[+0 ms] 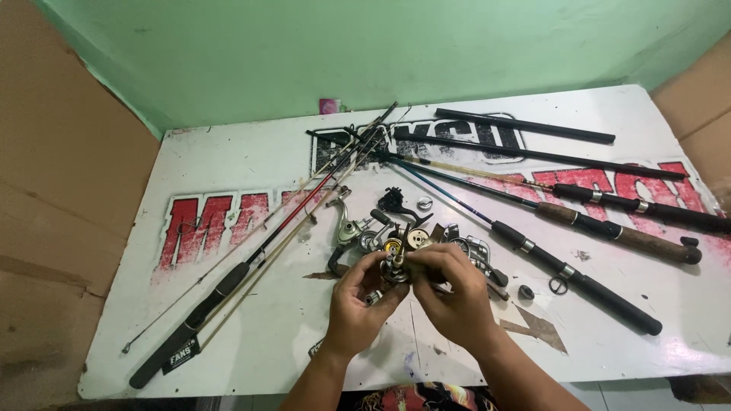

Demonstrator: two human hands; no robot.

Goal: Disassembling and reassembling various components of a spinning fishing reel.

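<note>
Kid: While the two hands are up over the white table point(251, 164), what are they holding?

Grown-up: Both hands hold one small metal fishing reel part point(395, 268). The left hand point(358, 301) is curled around it from one side, and the right hand point(451, 293) pinches it from the other side. It is just in front of the pile of reel parts point(396, 228).

Kid: What is near that pile?

Grown-up: A silver reel body point(346, 232) lies at the pile's left edge. A black handle piece point(396, 202) lies behind the pile. A small round black cap point(525, 291) and a little ring point(558, 285) lie to the right of the pile.

Kid: And the long sticks?

Grown-up: Thin fishing rods point(289, 221) run off to the left of the pile. Thick rods with dark grips point(579, 278) run to the right, and one has a brown cork grip point(647, 242). They cross behind the pile.

Kid: Is anything in a box?

Grown-up: No box shows. Brown cardboard point(61, 190) leans left of the table, and a green wall point(381, 53) is behind it.
</note>
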